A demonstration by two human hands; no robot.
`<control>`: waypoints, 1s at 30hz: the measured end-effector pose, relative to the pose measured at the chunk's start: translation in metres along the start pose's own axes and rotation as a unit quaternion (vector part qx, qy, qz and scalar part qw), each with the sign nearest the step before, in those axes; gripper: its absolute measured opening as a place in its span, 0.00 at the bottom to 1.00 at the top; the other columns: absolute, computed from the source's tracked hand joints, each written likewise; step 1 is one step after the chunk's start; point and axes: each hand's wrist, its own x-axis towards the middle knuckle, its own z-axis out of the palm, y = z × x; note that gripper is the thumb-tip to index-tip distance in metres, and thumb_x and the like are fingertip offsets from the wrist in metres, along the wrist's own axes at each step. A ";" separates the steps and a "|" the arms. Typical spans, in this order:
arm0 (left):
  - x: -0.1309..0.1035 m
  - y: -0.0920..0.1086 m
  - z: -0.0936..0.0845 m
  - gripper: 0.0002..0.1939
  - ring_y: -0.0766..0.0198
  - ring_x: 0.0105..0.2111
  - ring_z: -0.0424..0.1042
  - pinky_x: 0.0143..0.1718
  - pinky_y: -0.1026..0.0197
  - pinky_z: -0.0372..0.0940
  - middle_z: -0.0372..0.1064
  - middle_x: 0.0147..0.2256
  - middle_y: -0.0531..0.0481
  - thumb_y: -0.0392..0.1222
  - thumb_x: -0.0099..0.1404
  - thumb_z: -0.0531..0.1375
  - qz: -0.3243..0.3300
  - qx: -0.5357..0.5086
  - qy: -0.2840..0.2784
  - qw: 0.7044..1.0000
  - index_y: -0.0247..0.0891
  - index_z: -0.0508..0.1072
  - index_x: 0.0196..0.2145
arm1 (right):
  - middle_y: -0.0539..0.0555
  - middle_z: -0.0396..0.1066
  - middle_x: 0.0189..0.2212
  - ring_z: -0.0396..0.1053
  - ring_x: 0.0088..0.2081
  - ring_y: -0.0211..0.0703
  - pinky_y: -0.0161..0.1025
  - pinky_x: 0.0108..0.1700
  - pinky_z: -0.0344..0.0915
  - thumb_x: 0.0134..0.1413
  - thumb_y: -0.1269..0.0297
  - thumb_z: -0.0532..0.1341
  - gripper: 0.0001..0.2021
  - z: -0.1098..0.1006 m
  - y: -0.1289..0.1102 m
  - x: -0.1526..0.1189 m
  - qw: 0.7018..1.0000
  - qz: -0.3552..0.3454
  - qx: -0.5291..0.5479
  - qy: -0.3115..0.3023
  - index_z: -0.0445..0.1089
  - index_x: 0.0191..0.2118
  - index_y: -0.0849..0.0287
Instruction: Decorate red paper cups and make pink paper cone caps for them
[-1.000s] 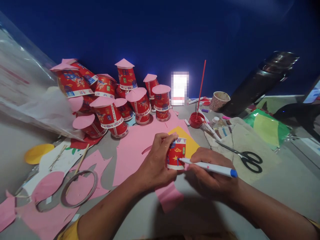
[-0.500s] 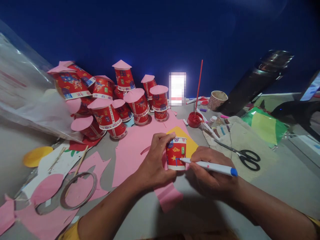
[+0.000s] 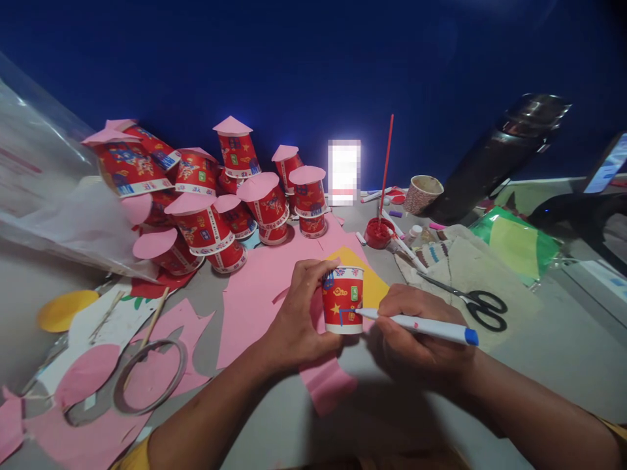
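My left hand grips a red patterned paper cup upright, thumb at its base and fingers at its rim. In my right hand is a white marker with a blue end, its tip against the lower right of the cup's side. A blue line with a corner shows on the cup's lower part. Beneath and behind the cup are a pink paper sheet and a yellow paper piece. My left palm is hidden.
At the back left stand several red cups with pink paper cone tops. Scissors lie on a cloth to the right. A red paint pot holds a stick. A black flask leans behind; a tape roll lies front left.
The marker tip has moved right across the cup, and the blue line's horizontal stroke is longer. My left hand keeps its hold on the cup. The view has shifted slightly.
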 end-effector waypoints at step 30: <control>0.001 -0.001 -0.001 0.42 0.46 0.61 0.64 0.62 0.40 0.68 0.58 0.58 0.42 0.42 0.56 0.74 -0.018 0.023 0.024 0.999 0.48 0.61 0.64 | 0.50 0.76 0.24 0.74 0.25 0.40 0.37 0.28 0.68 0.66 0.67 0.59 0.08 -0.002 -0.006 0.001 0.998 -0.012 -0.029 -0.050 0.71 0.33 0.53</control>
